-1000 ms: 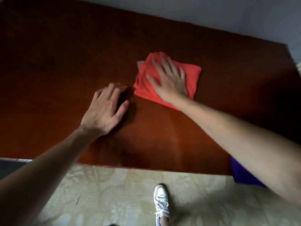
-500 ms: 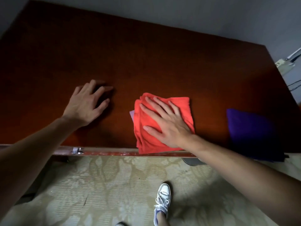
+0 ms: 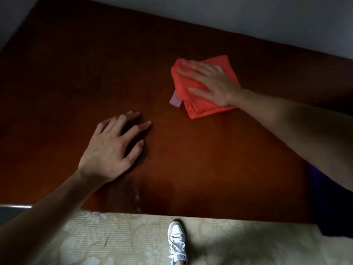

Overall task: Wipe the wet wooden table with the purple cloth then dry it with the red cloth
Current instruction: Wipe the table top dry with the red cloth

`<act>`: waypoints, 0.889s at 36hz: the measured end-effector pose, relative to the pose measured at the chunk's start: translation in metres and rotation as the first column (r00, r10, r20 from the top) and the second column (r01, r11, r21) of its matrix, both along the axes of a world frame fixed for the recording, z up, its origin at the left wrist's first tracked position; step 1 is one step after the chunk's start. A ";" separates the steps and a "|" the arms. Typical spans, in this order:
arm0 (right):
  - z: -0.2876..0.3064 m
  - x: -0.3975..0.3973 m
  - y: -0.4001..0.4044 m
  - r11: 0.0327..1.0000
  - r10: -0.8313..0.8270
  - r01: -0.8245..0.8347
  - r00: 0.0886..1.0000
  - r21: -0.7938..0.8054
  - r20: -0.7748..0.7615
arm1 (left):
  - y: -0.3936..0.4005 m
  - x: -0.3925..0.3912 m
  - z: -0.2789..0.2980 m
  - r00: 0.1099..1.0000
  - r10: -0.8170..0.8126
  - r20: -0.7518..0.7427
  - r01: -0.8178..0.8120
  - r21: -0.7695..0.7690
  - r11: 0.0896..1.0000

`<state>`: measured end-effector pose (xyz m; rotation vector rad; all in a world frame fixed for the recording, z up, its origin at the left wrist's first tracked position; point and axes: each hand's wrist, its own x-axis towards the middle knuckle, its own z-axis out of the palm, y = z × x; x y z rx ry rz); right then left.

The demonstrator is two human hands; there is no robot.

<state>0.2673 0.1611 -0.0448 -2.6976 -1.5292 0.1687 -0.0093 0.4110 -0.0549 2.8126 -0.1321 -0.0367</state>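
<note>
A folded red cloth [image 3: 198, 106] lies on the dark wooden table [image 3: 95, 64], right of centre, with a pale tag sticking out at its left edge. My right hand [image 3: 212, 83] presses flat on top of it, fingers spread and blurred. My left hand [image 3: 112, 148] rests palm down on the bare wood nearer the front edge, holding nothing. The purple cloth [image 3: 332, 203] sits at the table's front right corner, partly hidden under my right forearm. A faint wet smear [image 3: 136, 196] shows near the front edge.
A grey wall [image 3: 248, 16] runs behind the table's far edge. Below the front edge is patterned beige floor [image 3: 114, 241] with my white shoe [image 3: 176, 243]. A metal bar [image 3: 15, 206] shows at the lower left.
My right hand has slid the red cloth from the table's front edge away toward the far right. My left hand stays flat on the wood. The view has shifted.
</note>
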 end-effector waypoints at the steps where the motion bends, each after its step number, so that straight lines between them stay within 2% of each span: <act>1: 0.001 0.014 0.006 1.000 -0.010 0.010 1.000 0.001 -0.001 | 0.000 0.000 0.000 1.000 0.000 -0.004 0.000 0.000 1.000; 11: 0.014 0.131 0.058 0.998 -0.067 0.067 0.998 0.006 0.016 | 0.000 0.003 0.001 1.000 0.002 -0.007 -0.002 -0.032 0.999; 18: 0.008 0.153 0.078 0.937 -0.340 0.338 0.940 0.093 0.013 | 0.001 0.004 -0.002 1.000 0.006 0.008 -0.005 -0.041 0.999; 25: 0.003 0.115 0.087 0.838 -0.536 0.533 0.844 0.115 -0.012 | 0.000 0.004 -0.001 1.000 0.000 0.014 0.001 -0.037 0.999; 28: 0.004 0.080 0.088 0.830 -0.548 0.548 0.836 0.107 -0.029 | 0.000 0.003 0.000 1.000 0.001 0.013 0.000 -0.032 0.999; 32: -0.002 0.020 0.084 0.861 -0.498 0.494 0.867 0.119 0.005 | 0.000 0.003 0.000 0.999 -0.009 0.048 0.010 -0.020 1.000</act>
